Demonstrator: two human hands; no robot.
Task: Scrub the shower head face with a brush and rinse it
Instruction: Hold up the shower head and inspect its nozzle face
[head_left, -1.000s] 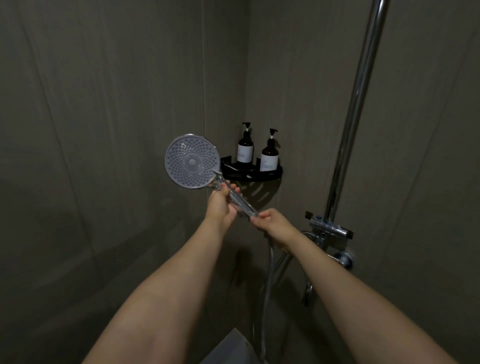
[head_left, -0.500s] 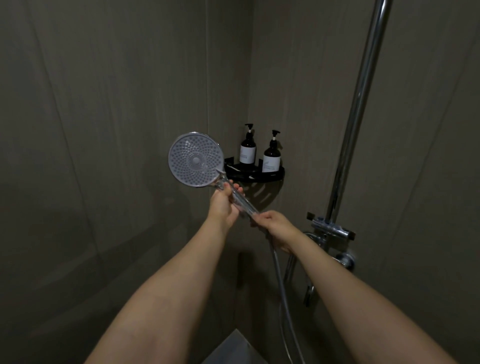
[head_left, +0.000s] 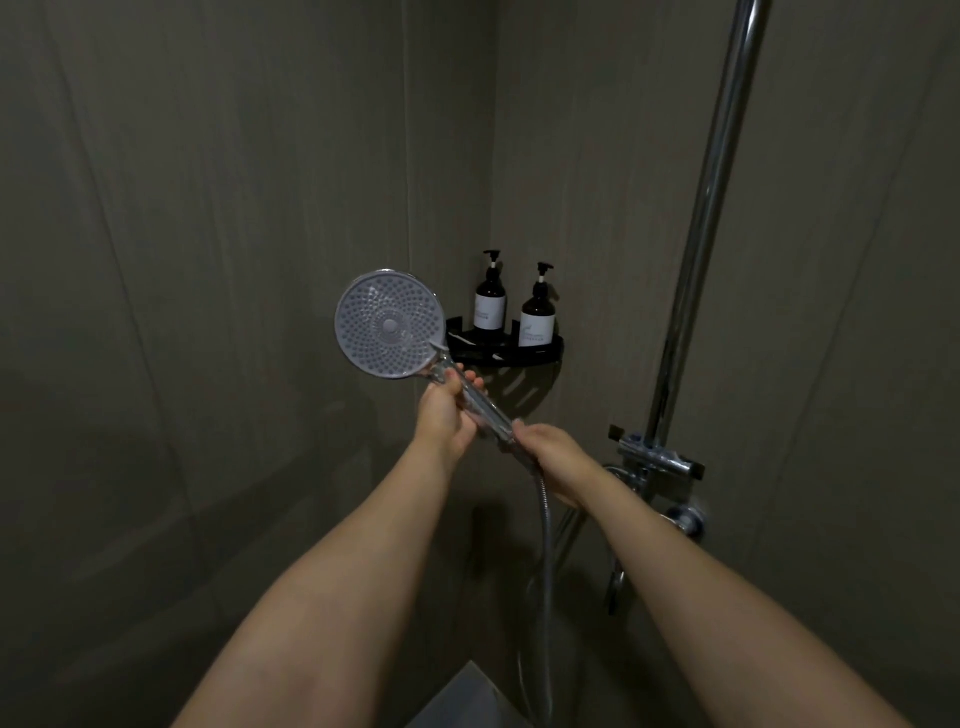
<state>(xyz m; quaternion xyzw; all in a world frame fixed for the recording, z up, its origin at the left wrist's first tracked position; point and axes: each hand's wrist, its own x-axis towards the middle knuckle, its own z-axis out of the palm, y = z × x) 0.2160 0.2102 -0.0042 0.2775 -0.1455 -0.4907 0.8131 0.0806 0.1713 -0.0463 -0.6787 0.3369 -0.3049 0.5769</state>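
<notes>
Hose (head_left: 544, 540) now hangs straighter below your right hand (head_left: 553, 457), which grips the handle's base; your left hand (head_left: 444, 415) grasps the handle higher up. The shower head (head_left: 389, 323) stays raised, face toward you, ready for scrubbing; no brush is visible.

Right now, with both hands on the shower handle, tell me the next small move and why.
Probably free the right hand to fetch a brush. The left hand already grips the handle just below the shower head, whose face is turned toward the camera. The right hand only holds the handle's lower end where the hose joins, and no brush is in view.
</notes>
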